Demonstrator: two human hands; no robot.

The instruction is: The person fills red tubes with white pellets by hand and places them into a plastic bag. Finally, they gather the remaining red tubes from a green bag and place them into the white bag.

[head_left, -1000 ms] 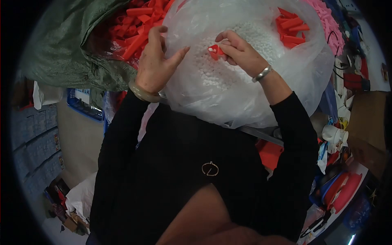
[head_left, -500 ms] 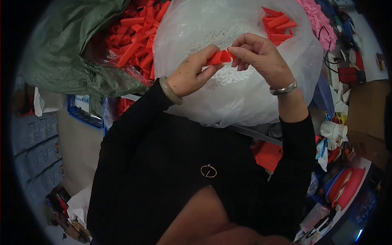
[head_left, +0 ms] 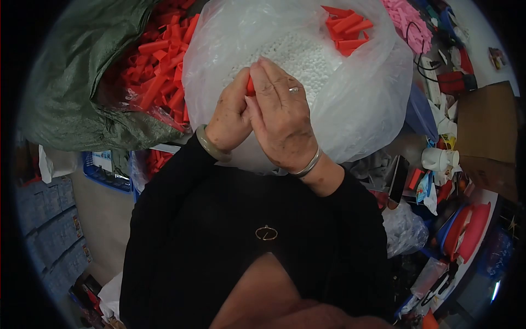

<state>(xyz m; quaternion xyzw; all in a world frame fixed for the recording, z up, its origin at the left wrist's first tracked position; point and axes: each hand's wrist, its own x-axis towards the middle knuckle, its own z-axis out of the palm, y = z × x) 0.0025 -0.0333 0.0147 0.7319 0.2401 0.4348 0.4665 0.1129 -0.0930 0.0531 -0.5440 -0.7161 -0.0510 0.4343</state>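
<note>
Cupped together over a big clear plastic bag [head_left: 378,104], my two hands close around a red plastic tube piece [head_left: 250,88]. Only a sliver of it shows between the fingers. My left hand [head_left: 226,116] grips it from the left side. Pressed over it from the right is my right hand [head_left: 284,118], its fingers together. White pellets [head_left: 309,63] fill the bag just beyond my hands. A small heap of red tube pieces [head_left: 346,30] lies at the bag's far right.
A green woven sack [head_left: 60,88] with many red pieces [head_left: 164,66] stands at the left. Pink pieces [head_left: 408,24] lie at the far right. A cardboard box [head_left: 486,129] and a white cup [head_left: 435,159] are on the right. A blue basket [head_left: 104,174] sits lower left.
My right hand has moved left and down, from pinching at the tube's open end to covering it. The tube is now mostly hidden, and the view has shifted slightly.
</note>
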